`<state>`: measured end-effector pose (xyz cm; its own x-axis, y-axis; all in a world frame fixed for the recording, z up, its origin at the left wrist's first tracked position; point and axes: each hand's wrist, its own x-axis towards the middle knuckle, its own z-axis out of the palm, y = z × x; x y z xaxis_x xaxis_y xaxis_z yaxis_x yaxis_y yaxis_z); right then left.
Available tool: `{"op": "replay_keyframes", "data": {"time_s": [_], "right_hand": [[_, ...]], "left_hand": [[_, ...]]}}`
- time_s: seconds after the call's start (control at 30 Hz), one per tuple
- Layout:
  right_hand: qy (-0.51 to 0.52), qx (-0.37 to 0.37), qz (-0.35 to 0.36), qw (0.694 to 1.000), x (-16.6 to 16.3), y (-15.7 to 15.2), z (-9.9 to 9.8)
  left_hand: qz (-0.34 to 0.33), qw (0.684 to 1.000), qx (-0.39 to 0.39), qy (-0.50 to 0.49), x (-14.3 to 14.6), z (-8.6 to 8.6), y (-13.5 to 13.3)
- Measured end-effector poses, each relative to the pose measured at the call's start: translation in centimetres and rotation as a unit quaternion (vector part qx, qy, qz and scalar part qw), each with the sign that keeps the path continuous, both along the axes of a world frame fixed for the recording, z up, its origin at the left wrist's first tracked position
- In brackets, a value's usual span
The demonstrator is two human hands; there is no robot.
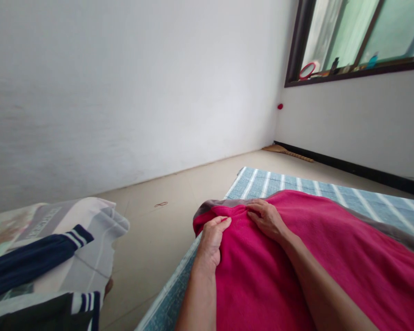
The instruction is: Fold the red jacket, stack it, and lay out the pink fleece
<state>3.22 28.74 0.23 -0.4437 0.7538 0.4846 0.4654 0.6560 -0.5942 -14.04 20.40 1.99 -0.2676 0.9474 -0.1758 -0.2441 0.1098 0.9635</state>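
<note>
Striped blue-and-white bedding [307,185] near right underlies a pink fleece blanket [262,276]. Left hand [211,238] pinches it; right hand [268,219] touches it, grip unclear.

A pink, gray-edged cloth [258,271] lies rumpled over striped blue bedding [348,197].

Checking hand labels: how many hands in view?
2: left hand pinching the pink blanket, right hand just right of it, touching the same blanket.
</note>
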Motion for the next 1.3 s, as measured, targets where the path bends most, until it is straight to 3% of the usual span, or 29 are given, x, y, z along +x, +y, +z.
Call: {"op": "replay_keyframes", "data": {"time_s": [0.1, 0.2, 0.3, 0.37, 0.4, 0.5, 0.6, 0.77, 0.9, 1.0, 1.13, 1.3], "right_hand": [[0.005, 0.008, 0.000, 1.000, 0.0, -0.2, 0.6], [0.051, -0.043, 0.016, 0.998, 0.1, -0.7, 1.3], [0.109, -0.125, 0.025, 0.986, 0.1, -1.4, 2.1], [0.155, -0.171, 0.024, 0.973, 0.1, -1.8, 2.5], [0.177, -0.187, 0.024, 0.966, 0.1, -1.9, 2.6], [0.228, -0.223, 0.018, 0.947, -0.1, -2.1, 2.9], [0.265, -0.265, 0.025, 0.927, -0.4, -2.6, 3.5], [0.293, -0.360, 0.075, 0.883, -1.6, -3.8, 5.6], [0.241, -0.390, 0.101, 0.883, -3.9, -2.2, 6.4], [0.147, -0.372, 0.106, 0.910, -6.2, 0.1, 5.1], [0.112, -0.365, 0.092, 0.920, -8.0, 1.7, 2.3], [0.109, -0.364, 0.090, 0.921, -7.8, 1.5, 0.8]], "left_hand": [[-0.023, 1.000, 0.003, 0.022, -0.4, 0.6, -0.4], [-0.018, 0.979, -0.001, 0.204, -0.6, 1.4, -0.5], [0.020, 0.899, 0.027, 0.437, -0.6, 2.4, -0.5], [0.049, 0.853, 0.075, 0.514, -0.4, 2.9, -0.5], [0.051, 0.845, 0.102, 0.523, -0.3, 3.2, -0.5], [-0.010, 0.869, 0.135, 0.477, -0.3, 3.8, -0.7], [-0.045, 0.912, 0.094, 0.397, -0.6, 4.0, -1.1], [-0.072, 0.987, 0.048, 0.139, -2.2, 3.8, -2.2], [-0.100, 0.994, 0.038, -0.023, -3.7, 3.3, -3.0], [-0.033, 0.999, 0.017, -0.036, -4.2, 2.3, -2.8], [0.026, 0.999, -0.031, -0.015, -4.2, 0.8, -2.3], [0.068, 0.986, -0.035, 0.149, -4.3, 0.7, -2.0]]}}
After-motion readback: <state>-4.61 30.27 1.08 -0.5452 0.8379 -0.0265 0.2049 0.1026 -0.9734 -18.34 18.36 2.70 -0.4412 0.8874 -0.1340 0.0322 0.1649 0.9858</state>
